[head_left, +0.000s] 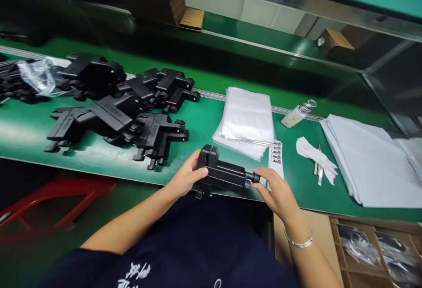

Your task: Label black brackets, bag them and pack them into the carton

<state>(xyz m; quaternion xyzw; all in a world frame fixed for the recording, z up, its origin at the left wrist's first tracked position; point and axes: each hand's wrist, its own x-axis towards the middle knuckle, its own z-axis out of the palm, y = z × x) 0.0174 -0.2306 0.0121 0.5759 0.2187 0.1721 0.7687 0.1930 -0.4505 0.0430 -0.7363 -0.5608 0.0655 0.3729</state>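
A black plastic clamp-like holder (227, 176) is held level between both hands, just over the bench's front edge. My left hand (187, 176) is closed around its wider jaw end, thumb on top. At the other end, my right hand (273, 191) pinches the small knob (253, 177) between thumb and fingers. Behind the holder lies a stack of clear plastic bags (247, 116). A sheet of printed labels (276, 158) sticks out beside the bags. Several similar black holders (112, 112) are heaped on the left.
The green bench (204, 125) also carries a small bottle (298, 114), a crumpled white strip (316, 156) and white sheets (372, 160). Below right stands a divided carton (362, 275) with bagged items. A red stool (62, 204) is at lower left. A shelf (329, 11) overhangs the back.
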